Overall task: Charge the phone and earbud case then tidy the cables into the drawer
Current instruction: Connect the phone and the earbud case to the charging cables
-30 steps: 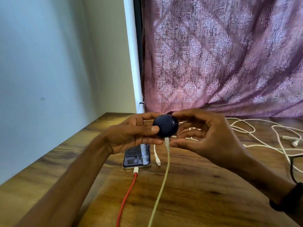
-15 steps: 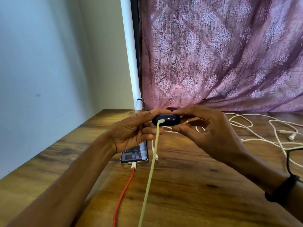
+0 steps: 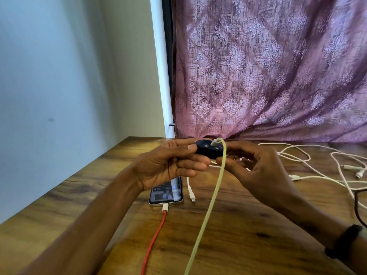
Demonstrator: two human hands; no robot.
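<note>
A dark blue earbud case (image 3: 206,149) is held above the wooden table between both hands. My left hand (image 3: 166,165) grips its left side with thumb and fingers. My right hand (image 3: 256,165) holds its right side from behind and below. A pale green cable (image 3: 214,193) is plugged into the case's top and hangs down toward me. The phone (image 3: 166,192) lies on the table under my left hand, screen lit, with a red cable (image 3: 155,239) plugged into its near end.
Several loose white cables (image 3: 317,167) sprawl over the table's right side, and one white plug end (image 3: 191,192) lies beside the phone. A black cord (image 3: 359,207) runs off the right edge. A purple curtain (image 3: 268,72) hangs behind; a wall borders the left.
The earbud case has been tipped, so the green cable's plug now enters from the top instead of the bottom. Both hands shifted slightly with it.
</note>
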